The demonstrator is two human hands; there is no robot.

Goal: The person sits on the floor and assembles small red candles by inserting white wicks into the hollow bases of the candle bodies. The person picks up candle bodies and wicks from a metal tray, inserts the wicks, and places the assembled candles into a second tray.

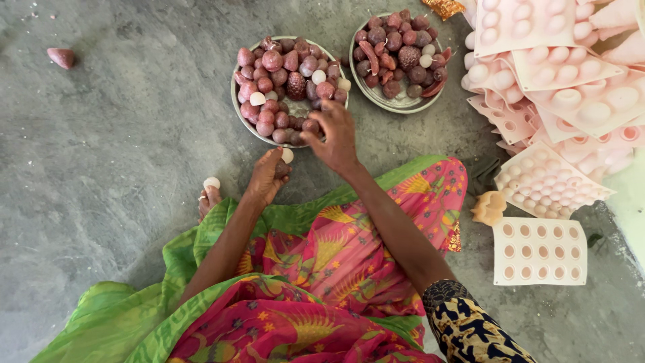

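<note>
- Left hand low over grey floor, fingers curled shut round a small dark reddish piece; white round bit showing at fingertips, touching that piece.
- Right hand just beside left, up and to its right, fingers bent downward at near rim of left metal plate; fingertips among the pieces there; grip on any one: can't tell.
- Left plate heaped w/ red-brown moulded pieces, round and cone-shaped, plus a few white ones; directly ahead of both hands.
- Second metal plate, similar heap, set just right of first, beyond right hand.
- Lap draped in pink-and-green patterned cloth; toes at left edge of cloth, near left hand.
- Far right: pile of pale pink mould trays, one white tray lying flat, small tan shaped block beside it.
- Lone reddish cone piece on floor, top left, well apart from hands.
</note>
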